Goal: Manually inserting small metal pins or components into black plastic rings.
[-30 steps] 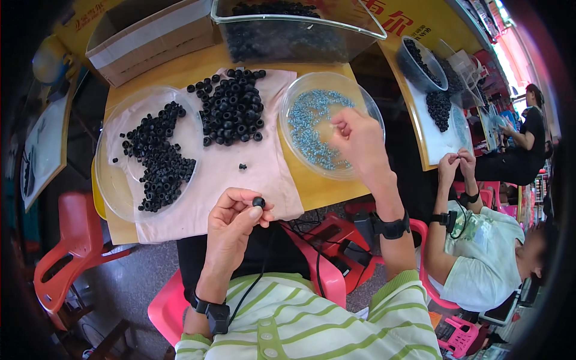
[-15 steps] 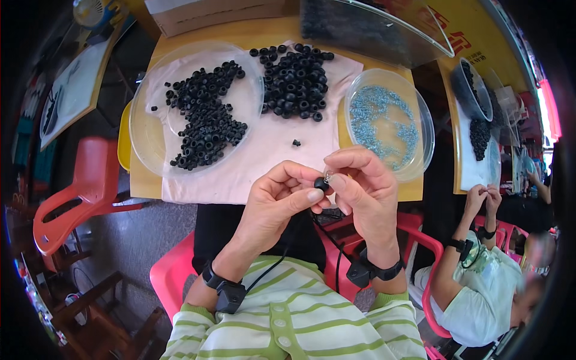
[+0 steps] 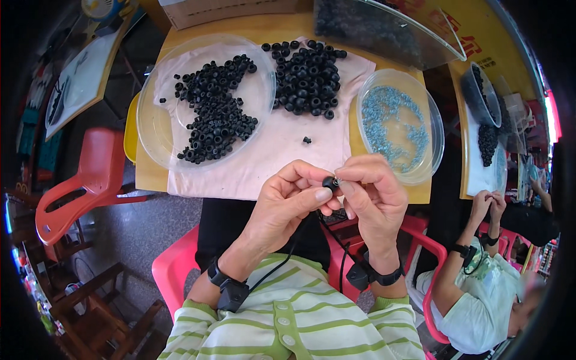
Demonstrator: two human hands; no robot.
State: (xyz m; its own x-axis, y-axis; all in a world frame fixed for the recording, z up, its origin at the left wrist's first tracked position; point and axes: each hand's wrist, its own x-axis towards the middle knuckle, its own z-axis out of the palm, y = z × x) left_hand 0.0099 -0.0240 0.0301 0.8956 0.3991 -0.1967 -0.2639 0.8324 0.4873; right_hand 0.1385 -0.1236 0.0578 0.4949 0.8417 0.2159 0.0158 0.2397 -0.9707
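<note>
Over the near edge of the cloth, my left hand [image 3: 287, 197] is closed, pinching a hollow black ball [image 3: 329, 182] that looks like a cord lock body. My right hand [image 3: 377, 191] meets it from the right, thumb and forefinger pinched on a small metal spring [image 3: 338, 178] at the ball's side, mostly covered by the fingertips. Beyond my hands lies a heap of black balls [image 3: 309, 84] on the pink cloth [image 3: 282, 159]. Smaller black pieces [image 3: 217, 123] fill part of a clear round tub [image 3: 146, 129] at left. Bluish springs [image 3: 384, 114] lie in another clear tub [image 3: 437, 129] at right.
One small dark piece [image 3: 307, 140] lies alone on the cloth. A clear bin [image 3: 384, 36] and a cardboard box [image 3: 231, 11] stand at the table's back. At right, a co-worker [image 3: 480, 288] works at another table. A red chair [image 3: 99, 165] stands at left.
The spring between my right fingers stood out beside the ball before; now my fingertips are pressed close to the ball and little of it shows. The view has shifted slightly.
</note>
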